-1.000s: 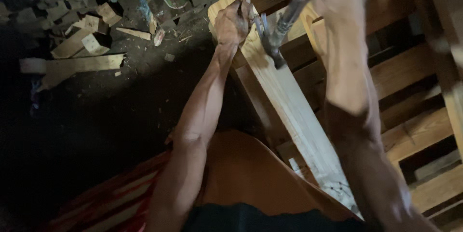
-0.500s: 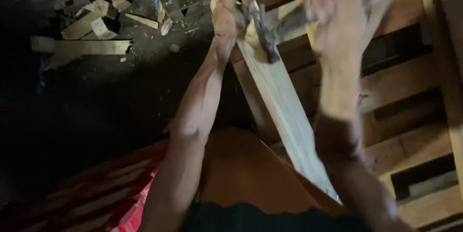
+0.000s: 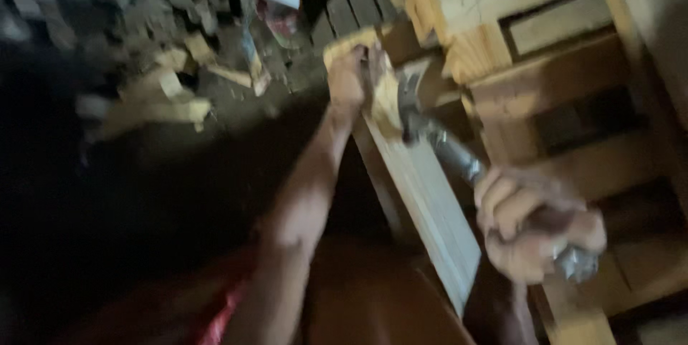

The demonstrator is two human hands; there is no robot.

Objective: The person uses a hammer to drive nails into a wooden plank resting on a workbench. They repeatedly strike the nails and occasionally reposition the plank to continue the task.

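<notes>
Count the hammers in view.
1. The hammer is gripped in the right hand, its head against the pale plank that the left hand steadies. Blur and dark areas could hide others.

The plank (image 3: pixel 423 202) is pale, almost whitish wood with faint lengthwise grain, turning yellower at its far end; the hammer (image 3: pixel 437 141) has a dull grey metal head and a darker grey handle with a silvery glint at its near end; the pallet (image 3: pixel 545 44) on the right is warm tan and honey-coloured wood, with dark gaps between its boards; the wood scraps (image 3: pixel 154 101) on the far left are light beige against near-black ground; a small container (image 3: pixel 281 2) at the far edge shows red and white; a strip of red cloth (image 3: pixel 226 316) shows near the bottom, beside a brown surface.
</notes>
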